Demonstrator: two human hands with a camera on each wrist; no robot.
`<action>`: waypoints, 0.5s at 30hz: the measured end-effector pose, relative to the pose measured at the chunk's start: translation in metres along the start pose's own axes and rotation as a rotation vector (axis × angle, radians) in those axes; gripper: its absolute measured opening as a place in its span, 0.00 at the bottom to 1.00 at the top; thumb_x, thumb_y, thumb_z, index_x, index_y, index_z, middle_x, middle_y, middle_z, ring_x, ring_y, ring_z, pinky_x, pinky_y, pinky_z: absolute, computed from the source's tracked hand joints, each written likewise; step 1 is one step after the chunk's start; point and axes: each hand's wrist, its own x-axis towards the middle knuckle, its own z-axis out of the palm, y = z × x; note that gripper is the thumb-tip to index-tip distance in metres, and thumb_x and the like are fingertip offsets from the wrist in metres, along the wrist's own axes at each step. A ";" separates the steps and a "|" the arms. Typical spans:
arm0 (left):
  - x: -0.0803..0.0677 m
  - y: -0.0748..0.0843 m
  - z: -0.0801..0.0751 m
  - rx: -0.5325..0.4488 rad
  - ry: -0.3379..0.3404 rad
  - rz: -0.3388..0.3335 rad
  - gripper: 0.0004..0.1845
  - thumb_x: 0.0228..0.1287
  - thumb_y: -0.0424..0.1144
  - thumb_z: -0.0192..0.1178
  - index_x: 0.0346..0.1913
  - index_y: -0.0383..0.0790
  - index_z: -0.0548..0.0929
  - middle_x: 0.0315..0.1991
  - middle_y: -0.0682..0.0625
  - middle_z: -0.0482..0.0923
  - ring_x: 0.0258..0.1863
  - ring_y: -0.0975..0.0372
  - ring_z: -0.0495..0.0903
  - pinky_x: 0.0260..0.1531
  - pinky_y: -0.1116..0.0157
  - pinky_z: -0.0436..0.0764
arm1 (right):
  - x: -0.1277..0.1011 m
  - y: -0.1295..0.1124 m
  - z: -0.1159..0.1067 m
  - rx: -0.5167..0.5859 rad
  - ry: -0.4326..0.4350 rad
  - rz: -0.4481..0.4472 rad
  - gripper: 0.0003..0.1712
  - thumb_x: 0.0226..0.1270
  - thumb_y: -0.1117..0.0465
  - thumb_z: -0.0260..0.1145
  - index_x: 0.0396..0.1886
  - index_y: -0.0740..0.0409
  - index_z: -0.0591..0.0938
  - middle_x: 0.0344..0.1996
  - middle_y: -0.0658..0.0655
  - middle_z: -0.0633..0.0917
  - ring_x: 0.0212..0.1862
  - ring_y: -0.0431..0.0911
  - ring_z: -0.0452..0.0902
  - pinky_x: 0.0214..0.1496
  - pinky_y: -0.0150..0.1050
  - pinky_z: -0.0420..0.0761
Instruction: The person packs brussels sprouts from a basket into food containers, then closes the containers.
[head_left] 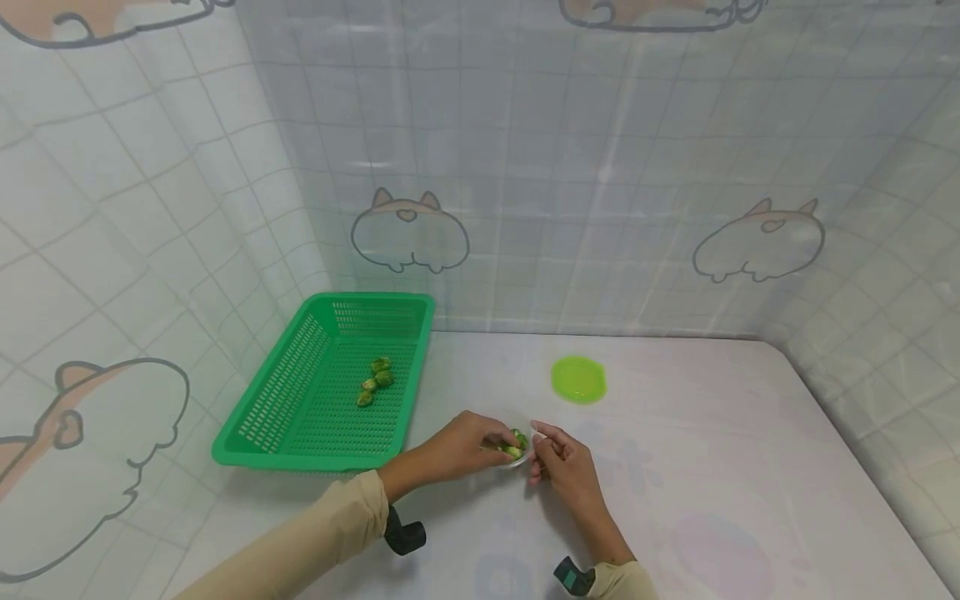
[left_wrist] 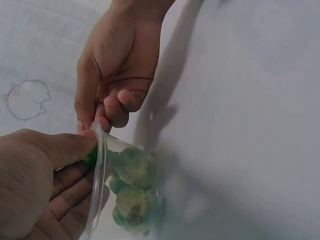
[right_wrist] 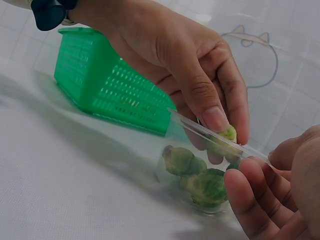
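My left hand [head_left: 467, 446] dips its fingertips into the mouth of a clear plastic tub [left_wrist: 114, 144]. Between thumb and fingers it pinches a Brussels sprout [right_wrist: 229, 134], just at the rim. Several more Brussels sprouts [right_wrist: 206, 187] lie inside, seen through the tub's wall. On the other side, my right hand [head_left: 567, 468] pinches the tub's rim between thumb and forefinger, its other fingers loosely curled against the wall. In the wrist views the tub stands close over the white table.
Left of the hands stands a green plastic basket [head_left: 258, 457] with several Brussels sprouts [head_left: 382, 377] in it. A lime-green round lid [head_left: 579, 380] lies on the white table [head_left: 690, 433] beyond the right hand. Tiled-pattern sheets [head_left: 540, 167] enclose the back and sides.
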 end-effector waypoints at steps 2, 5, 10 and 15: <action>0.001 0.001 0.000 0.014 -0.009 0.000 0.10 0.65 0.39 0.70 0.48 0.45 0.89 0.43 0.58 0.88 0.42 0.72 0.84 0.44 0.71 0.82 | 0.000 0.000 0.000 0.002 0.004 0.003 0.21 0.75 0.60 0.64 0.64 0.62 0.79 0.29 0.63 0.84 0.24 0.45 0.81 0.30 0.39 0.87; 0.002 0.003 0.001 0.043 -0.015 0.008 0.09 0.66 0.39 0.69 0.47 0.45 0.90 0.43 0.59 0.88 0.41 0.72 0.83 0.43 0.70 0.83 | 0.000 -0.001 0.001 0.007 0.008 0.005 0.22 0.75 0.61 0.64 0.64 0.63 0.79 0.30 0.64 0.84 0.23 0.46 0.80 0.29 0.39 0.87; 0.003 0.003 0.001 0.070 -0.012 0.002 0.08 0.66 0.37 0.69 0.47 0.44 0.90 0.42 0.59 0.88 0.40 0.73 0.83 0.41 0.72 0.82 | 0.000 -0.001 0.001 0.013 0.007 -0.001 0.22 0.75 0.61 0.64 0.65 0.64 0.78 0.30 0.65 0.84 0.23 0.45 0.80 0.29 0.39 0.87; 0.002 0.003 0.001 0.082 -0.007 -0.004 0.09 0.66 0.38 0.69 0.47 0.45 0.90 0.43 0.59 0.88 0.40 0.73 0.83 0.40 0.73 0.81 | 0.000 0.000 0.001 0.012 0.002 -0.007 0.23 0.75 0.60 0.64 0.65 0.64 0.78 0.30 0.66 0.84 0.23 0.45 0.80 0.29 0.39 0.87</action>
